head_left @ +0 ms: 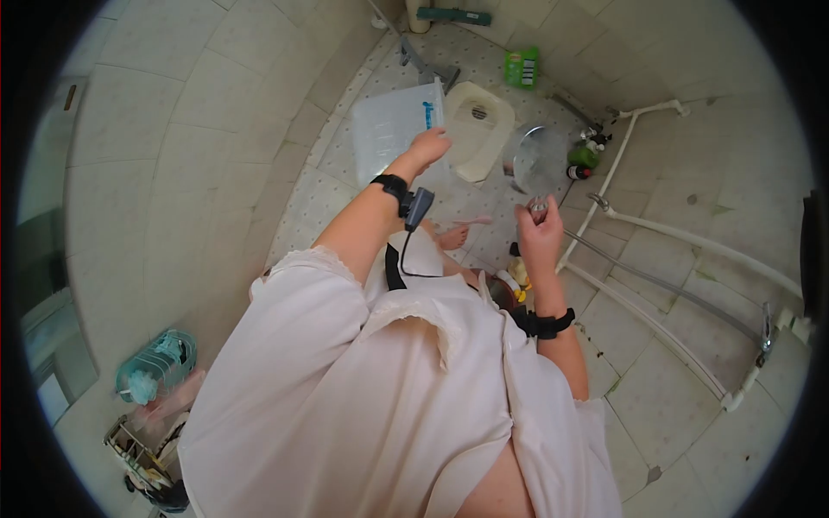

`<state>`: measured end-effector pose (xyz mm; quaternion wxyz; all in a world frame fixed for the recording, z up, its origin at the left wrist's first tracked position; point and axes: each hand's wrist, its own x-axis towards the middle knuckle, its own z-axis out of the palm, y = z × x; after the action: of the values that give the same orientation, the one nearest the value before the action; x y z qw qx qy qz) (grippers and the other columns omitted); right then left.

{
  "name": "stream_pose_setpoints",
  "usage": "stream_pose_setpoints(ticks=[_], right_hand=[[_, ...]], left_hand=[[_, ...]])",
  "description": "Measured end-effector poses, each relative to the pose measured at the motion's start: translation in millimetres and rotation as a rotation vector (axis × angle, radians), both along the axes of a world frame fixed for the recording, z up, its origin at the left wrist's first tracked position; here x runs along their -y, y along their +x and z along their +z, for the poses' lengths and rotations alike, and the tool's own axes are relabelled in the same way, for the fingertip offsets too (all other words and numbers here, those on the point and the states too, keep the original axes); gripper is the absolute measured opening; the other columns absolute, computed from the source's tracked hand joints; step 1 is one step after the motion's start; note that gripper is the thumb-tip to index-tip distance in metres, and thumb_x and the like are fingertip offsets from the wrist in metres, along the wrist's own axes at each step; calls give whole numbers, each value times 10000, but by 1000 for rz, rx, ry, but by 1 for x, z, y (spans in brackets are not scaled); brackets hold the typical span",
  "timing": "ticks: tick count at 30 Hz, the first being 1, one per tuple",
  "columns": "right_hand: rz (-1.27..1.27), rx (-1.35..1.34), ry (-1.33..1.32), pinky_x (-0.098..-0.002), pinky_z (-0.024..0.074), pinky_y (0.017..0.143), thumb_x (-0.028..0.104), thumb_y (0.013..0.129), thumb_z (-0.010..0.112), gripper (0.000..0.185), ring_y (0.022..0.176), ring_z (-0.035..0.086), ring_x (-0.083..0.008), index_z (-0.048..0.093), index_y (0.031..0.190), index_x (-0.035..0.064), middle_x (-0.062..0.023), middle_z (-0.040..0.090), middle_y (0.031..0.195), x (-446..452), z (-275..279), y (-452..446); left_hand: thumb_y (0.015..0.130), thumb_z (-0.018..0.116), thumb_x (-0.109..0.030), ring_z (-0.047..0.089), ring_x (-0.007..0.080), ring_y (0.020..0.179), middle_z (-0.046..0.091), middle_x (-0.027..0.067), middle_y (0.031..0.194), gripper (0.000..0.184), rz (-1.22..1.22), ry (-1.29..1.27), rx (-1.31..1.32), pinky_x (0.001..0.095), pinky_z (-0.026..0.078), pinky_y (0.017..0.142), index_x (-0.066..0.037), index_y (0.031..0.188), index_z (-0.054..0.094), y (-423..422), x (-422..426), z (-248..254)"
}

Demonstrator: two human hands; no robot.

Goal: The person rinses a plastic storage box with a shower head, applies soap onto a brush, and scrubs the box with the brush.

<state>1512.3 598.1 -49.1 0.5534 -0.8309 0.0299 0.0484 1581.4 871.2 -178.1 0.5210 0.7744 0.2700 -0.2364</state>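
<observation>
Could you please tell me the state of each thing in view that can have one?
Plastic bin: edge in the left hand's fingers
Shower head: held in the right hand, water flow unclear
Hose: connected at the wall tap
Squat toilet: uncovered
Metal basin: upright, contents unclear
Teal basket: against the wall, holding things

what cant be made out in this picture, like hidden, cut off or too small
- Right hand, head view: its fingers hide much of the shiny silver object it holds
- Left hand, head view: too small to tell whether it grips the clear plastic tub
- Bright green plastic packet, head view: print too small to read
- Tall black object, head view: cut off by the dark lens border
</observation>
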Motion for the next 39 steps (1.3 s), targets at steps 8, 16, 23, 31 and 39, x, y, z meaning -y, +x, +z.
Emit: stream_pose_setpoints(ticks=[8, 16, 23, 31, 39], right_hand=[[171, -109, -193, -297, 439, 570, 138, 841, 732, 212, 594, 508, -100, 587, 960, 40, -44, 559, 638, -97, -13, -38], [820, 13, -429, -454, 518, 721, 144, 810, 706, 210, 817, 662, -363, 614, 964, 33, -153, 653, 866, -278, -29, -76], [1180, 343, -806, -464, 520, 745, 205, 817, 737, 263, 876, 666, -337, 594, 996, 76, -109, 643, 922, -410, -61, -98], [1157, 288, -943, -477, 535, 749, 234, 817, 745, 277, 887, 680, -333, 593, 995, 85, -107, 657, 923, -442, -65, -109], [635, 163, -806, -493, 518, 713, 209, 854, 688, 211, 784, 671, -396, 612, 993, 68, -151, 666, 803, -354, -72, -62]], left_hand=[[924, 609, -254, 592, 310, 1212, 597, 112, 1384, 597, 435, -202, -181, 487, 541, 906, -173, 1505, 497, -97, -120, -45], [983, 603, -243, 643, 250, 1090, 607, 63, 1274, 456, 880, -374, -102, 430, 555, 890, -146, 1424, 534, -246, -304, -64], [991, 587, -212, 684, 247, 1032, 637, 104, 1228, 418, 1204, -415, 9, 383, 561, 868, -77, 1384, 546, -364, -392, -65], [983, 561, -169, 695, 230, 951, 673, 104, 1147, 342, 1307, -522, 17, 346, 558, 802, -86, 1314, 584, -412, -401, -84], [1012, 577, -214, 686, 235, 1024, 684, 124, 1174, 356, 1319, -602, 46, 338, 553, 869, -57, 1331, 578, -403, -414, -80]])
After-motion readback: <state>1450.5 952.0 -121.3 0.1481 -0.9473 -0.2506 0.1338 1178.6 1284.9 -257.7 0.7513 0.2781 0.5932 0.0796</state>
